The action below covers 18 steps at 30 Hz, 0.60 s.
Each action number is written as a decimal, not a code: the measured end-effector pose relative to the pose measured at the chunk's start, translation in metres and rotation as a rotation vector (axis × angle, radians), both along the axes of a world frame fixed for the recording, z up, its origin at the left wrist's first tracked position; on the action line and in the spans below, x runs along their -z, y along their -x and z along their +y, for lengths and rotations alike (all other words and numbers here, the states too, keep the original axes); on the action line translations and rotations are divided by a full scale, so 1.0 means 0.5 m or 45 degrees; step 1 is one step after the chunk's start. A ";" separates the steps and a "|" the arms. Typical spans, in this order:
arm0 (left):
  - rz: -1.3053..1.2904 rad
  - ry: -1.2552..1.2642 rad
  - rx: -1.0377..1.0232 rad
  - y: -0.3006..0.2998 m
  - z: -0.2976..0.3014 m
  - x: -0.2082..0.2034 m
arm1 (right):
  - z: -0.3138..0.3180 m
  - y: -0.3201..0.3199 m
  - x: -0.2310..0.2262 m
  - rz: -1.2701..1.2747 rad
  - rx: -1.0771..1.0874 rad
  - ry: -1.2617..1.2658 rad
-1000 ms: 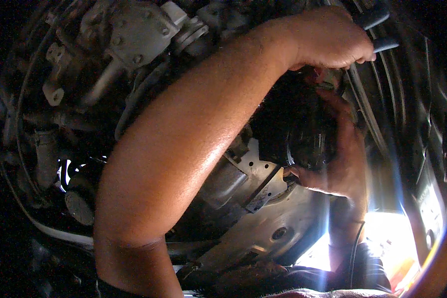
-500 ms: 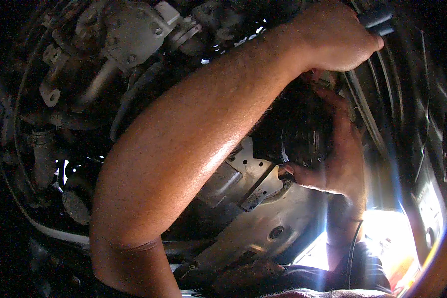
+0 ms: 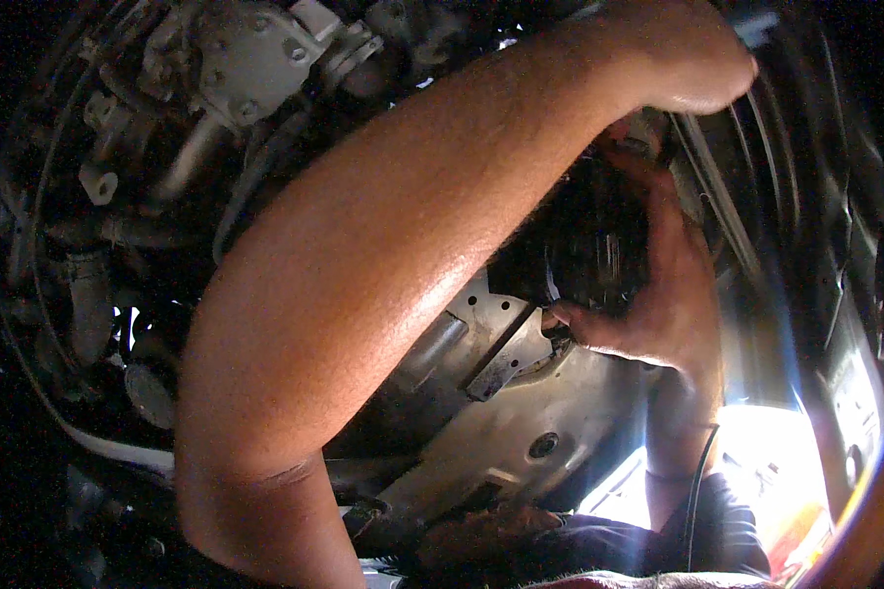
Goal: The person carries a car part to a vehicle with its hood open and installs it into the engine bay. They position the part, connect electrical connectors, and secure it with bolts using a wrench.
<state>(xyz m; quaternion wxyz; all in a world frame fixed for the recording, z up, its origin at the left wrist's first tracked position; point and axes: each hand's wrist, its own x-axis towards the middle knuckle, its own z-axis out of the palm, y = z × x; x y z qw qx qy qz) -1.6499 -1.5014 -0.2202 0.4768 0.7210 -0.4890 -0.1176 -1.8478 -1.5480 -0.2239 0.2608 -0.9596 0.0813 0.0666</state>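
My left arm crosses the head view from the lower left to the upper right. At its end my left hand (image 3: 692, 59) is closed in a fist around a dark tube-shaped handle (image 3: 758, 27), which is blurred and mostly hidden. Below it, my right hand (image 3: 648, 314) reaches up from the lower right. Its thumb and fingers curve widely around a dark rounded part (image 3: 599, 245) in deep shade. The thumb tip lies beside a drilled metal bracket (image 3: 501, 348). What the right fingertips touch is too dark to make out.
Vehicle underside surrounds my arms. A cast metal housing (image 3: 255, 59) with bolts and hoses fills the upper left. A pale metal panel (image 3: 491, 442) with a round plug spans the lower middle. Long bars (image 3: 722, 196) run down the right side. Bright light enters at the lower right.
My left fist has shifted slightly upward, and the handle in it is now blurred. My right hand keeps its place around the dark part. The view has shifted a little.
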 end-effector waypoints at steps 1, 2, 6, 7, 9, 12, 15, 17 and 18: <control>-0.151 0.017 -0.105 -0.001 -0.004 0.010 | 0.000 0.001 0.000 0.004 -0.003 0.007; -0.300 0.036 -0.207 -0.001 -0.010 0.018 | 0.000 0.001 0.000 -0.004 -0.015 0.019; -0.661 0.062 -0.201 0.005 -0.029 0.044 | -0.001 0.000 0.004 -0.014 0.004 -0.017; -0.676 0.068 -0.062 0.009 -0.029 0.043 | -0.002 -0.001 0.005 -0.015 -0.007 -0.001; -0.768 0.069 -0.016 0.020 -0.024 0.040 | -0.002 -0.003 0.005 -0.015 -0.024 0.008; -0.895 0.038 -0.243 0.033 -0.013 0.033 | -0.003 -0.005 0.002 0.000 -0.019 0.001; -0.676 -0.070 -0.454 0.020 0.000 0.028 | -0.002 -0.004 0.000 0.002 0.000 0.003; -0.728 -0.055 -0.623 0.015 0.007 0.029 | -0.001 0.000 0.000 0.000 0.016 -0.031; -0.670 -0.094 -0.511 0.003 0.008 0.025 | -0.001 0.002 0.002 0.004 0.026 -0.044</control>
